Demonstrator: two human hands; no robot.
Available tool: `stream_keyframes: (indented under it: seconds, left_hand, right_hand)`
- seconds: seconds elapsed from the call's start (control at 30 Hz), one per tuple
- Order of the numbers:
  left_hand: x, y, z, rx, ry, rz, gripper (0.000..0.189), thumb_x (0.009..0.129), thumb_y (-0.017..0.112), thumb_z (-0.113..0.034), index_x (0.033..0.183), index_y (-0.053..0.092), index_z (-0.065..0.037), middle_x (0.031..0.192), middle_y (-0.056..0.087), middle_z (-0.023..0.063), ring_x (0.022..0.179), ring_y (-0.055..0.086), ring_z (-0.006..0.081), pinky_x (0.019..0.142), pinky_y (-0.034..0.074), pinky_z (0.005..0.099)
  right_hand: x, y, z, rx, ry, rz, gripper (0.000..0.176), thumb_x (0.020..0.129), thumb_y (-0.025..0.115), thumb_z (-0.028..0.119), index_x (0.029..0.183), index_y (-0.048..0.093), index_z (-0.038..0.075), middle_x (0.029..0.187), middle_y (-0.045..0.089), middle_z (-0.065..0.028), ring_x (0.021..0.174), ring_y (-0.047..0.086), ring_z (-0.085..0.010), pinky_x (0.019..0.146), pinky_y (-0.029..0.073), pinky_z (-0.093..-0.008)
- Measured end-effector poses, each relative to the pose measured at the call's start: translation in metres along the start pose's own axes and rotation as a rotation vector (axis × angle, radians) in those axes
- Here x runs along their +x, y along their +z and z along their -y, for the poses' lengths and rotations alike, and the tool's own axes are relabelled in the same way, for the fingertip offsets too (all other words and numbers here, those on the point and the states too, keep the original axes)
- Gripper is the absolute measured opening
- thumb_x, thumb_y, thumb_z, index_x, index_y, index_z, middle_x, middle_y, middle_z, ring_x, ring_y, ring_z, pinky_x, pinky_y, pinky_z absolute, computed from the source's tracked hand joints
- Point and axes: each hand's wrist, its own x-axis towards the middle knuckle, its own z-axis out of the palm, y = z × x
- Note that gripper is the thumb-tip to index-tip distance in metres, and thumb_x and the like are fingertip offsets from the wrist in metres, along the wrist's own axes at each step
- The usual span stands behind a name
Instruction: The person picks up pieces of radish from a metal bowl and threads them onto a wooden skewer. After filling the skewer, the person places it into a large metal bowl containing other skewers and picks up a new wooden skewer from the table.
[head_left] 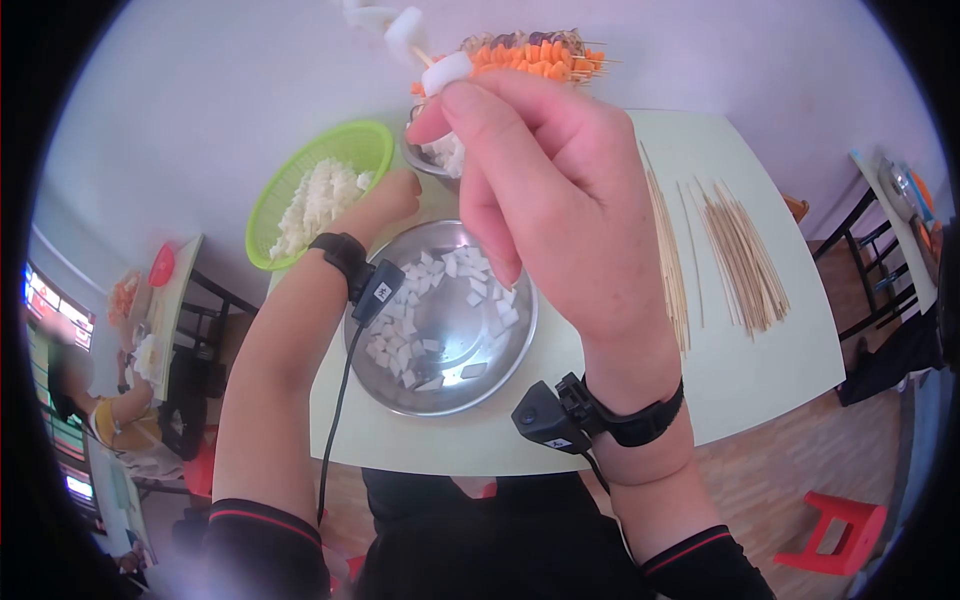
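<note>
Raised close to the camera, my right hand (540,170) pinches a white food chunk (447,72) between thumb and fingers. The chunk is threaded on a thin bamboo skewer (424,58), with more white pieces (405,32) beyond it, the farthest blurred. My left hand (393,198) is curled closed beside the green basket (262,228); its fingertips are hidden, so what it holds cannot be made out. White pieces (325,205) fill part of that basket. Below my hands, a wide steel bowl (450,335) contains cut white diamond-shaped pieces (405,350).
Bare bamboo skewers (742,262) lie on the right of the pale table (780,370). At the back are loaded orange skewers (540,60) and a smaller steel bowl (440,165). A red stool (835,535) stands lower right; another person (125,420) is at left.
</note>
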Motion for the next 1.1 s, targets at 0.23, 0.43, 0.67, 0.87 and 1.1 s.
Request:
stream_keyframes:
  seconds: [0.23, 0.43, 0.67, 0.87, 1.1]
  left_hand:
    - [0.013, 0.009, -0.016, 0.014, 0.036, 0.029, 0.029, 0.077, 0.062, -0.013, 0.103, 0.064, 0.000, 0.103, 0.064, 0.0181, 0.095, 0.062, 0.0305, 0.083, 0.049, 0.0367]
    - [0.024, 0.016, -0.015, 0.047, -0.010, -0.013, 0.030, 0.075, 0.064, -0.012, 0.101, 0.064, 0.001, 0.102, 0.064, 0.0189, 0.094, 0.062, 0.0313, 0.081, 0.049, 0.0372]
    - [0.014, 0.020, 0.004, -0.091, -0.028, -0.123, 0.030, 0.072, 0.065, -0.011, 0.100, 0.065, 0.001, 0.100, 0.065, 0.0198, 0.093, 0.063, 0.0323, 0.080, 0.050, 0.0378]
    - [0.006, 0.027, 0.017, -0.137, -0.105, -0.202, 0.031, 0.070, 0.067, -0.010, 0.098, 0.065, 0.002, 0.099, 0.065, 0.0205, 0.091, 0.063, 0.0332, 0.079, 0.050, 0.0382]
    - [0.045, 0.040, 0.030, -0.184, -0.119, -0.214, 0.031, 0.068, 0.069, -0.010, 0.096, 0.066, 0.002, 0.097, 0.065, 0.0213, 0.090, 0.064, 0.0340, 0.078, 0.051, 0.0387]
  right_hand:
    - [-0.002, 0.003, 0.006, -0.029, 0.025, 0.022, 0.025, 0.092, 0.048, 0.017, 0.083, 0.063, 0.000, 0.044, 0.045, 0.0028, 0.037, 0.036, -0.0024, 0.041, 0.028, -0.0194]
    - [-0.002, 0.007, 0.003, -0.029, 0.037, 0.017, 0.024, 0.092, 0.048, 0.017, 0.083, 0.063, 0.000, 0.044, 0.044, 0.0025, 0.037, 0.036, -0.0024, 0.041, 0.027, -0.0191]
    - [-0.002, 0.007, 0.004, -0.042, 0.057, 0.022, 0.024, 0.093, 0.047, 0.016, 0.085, 0.063, 0.000, 0.044, 0.044, 0.0024, 0.037, 0.036, -0.0027, 0.041, 0.028, -0.0191]
    - [-0.006, 0.016, 0.012, -0.032, 0.124, 0.060, 0.024, 0.093, 0.046, 0.016, 0.086, 0.063, 0.000, 0.044, 0.044, 0.0025, 0.037, 0.036, -0.0028, 0.041, 0.028, -0.0189]
    - [-0.009, 0.025, 0.013, -0.034, 0.183, 0.063, 0.026, 0.094, 0.045, 0.016, 0.086, 0.063, -0.001, 0.045, 0.045, 0.0020, 0.037, 0.037, -0.0031, 0.041, 0.029, -0.0185]
